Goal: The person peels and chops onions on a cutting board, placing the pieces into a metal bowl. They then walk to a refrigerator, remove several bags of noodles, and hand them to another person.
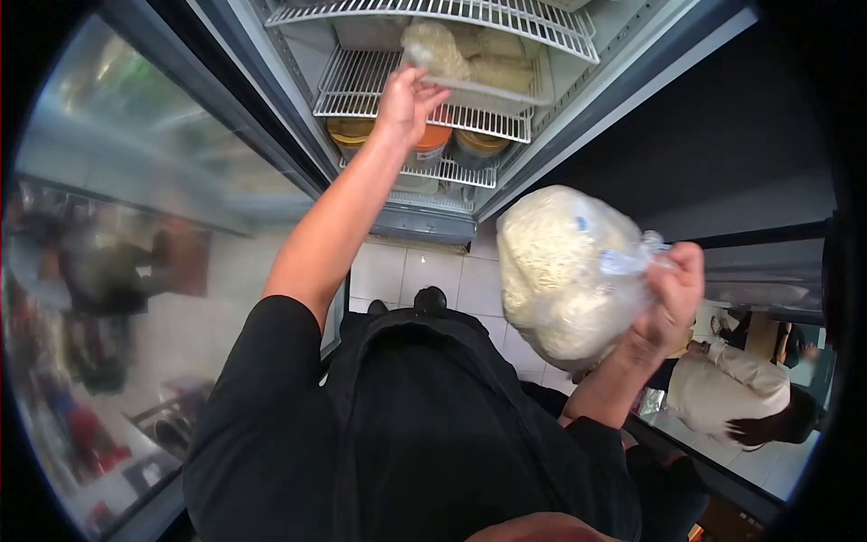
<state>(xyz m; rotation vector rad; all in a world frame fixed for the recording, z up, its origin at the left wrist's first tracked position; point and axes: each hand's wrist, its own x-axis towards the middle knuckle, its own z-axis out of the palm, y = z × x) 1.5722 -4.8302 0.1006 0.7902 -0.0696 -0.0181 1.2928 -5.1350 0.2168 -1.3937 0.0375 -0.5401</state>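
My right hand [671, 294] is closed around the gathered neck of a large clear plastic bag [569, 271], held in the air to the right of my body. Pale yellow shreds that look like grated cheese fill it. In front of me, my left hand [408, 107] reaches into an upright fridge, fingers curled at the front edge of a translucent plastic tray [492, 98]. Inside that tray lie more bags of the same pale shreds [433, 47], one right beside my fingertips. The tray rests on a white wire shelf [352, 86].
Lidded tubs [432, 144] stand on the shelf below. A glass fridge door [163, 208] is swung open on my left, and a dark panel [668, 117] is on the right. Another person [731, 393] in a light top is behind at right. Tiled floor [379, 269] lies underfoot.
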